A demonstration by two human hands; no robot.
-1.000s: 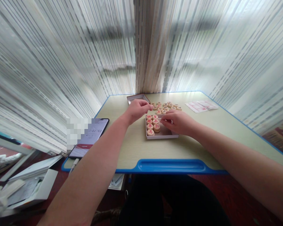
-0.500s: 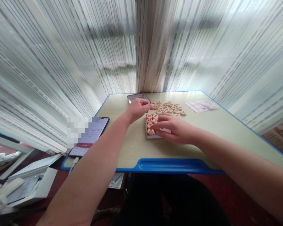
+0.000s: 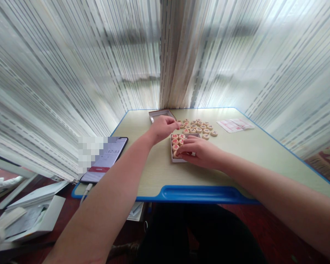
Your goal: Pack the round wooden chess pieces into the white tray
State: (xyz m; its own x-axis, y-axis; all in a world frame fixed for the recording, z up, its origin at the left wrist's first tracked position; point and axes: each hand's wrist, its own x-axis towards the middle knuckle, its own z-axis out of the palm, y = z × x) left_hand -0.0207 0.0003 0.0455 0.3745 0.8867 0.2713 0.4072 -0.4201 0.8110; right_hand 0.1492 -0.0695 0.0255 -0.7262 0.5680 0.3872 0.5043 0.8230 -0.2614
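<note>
From the head view, the right hand (image 3: 198, 151) is in over the shallow white cardboard box (image 3: 178, 160), fingers curled narrow, fingertips down at the near-left corner on the round pale wooden discs with red characters (image 3: 175, 141). Whether it grips one, I cannot tell; the palm hides it. These discs sit in the box, faces up, along its left wall. Good practice here: a light, straight-down touch, each disc flat and snug against its neighbour, knuckles clear of the rim.

And the left hand (image 3: 166, 126)! Thumb and fingers pinched close, just beside the loose pale wooden discs with dark and red characters (image 3: 198, 130), beyond the box on the pale wood-grain table (image 3: 154, 172). Anything between those fingertips? Cannot tell. Best held by the edges, one at a time, so nothing rolls.
</note>
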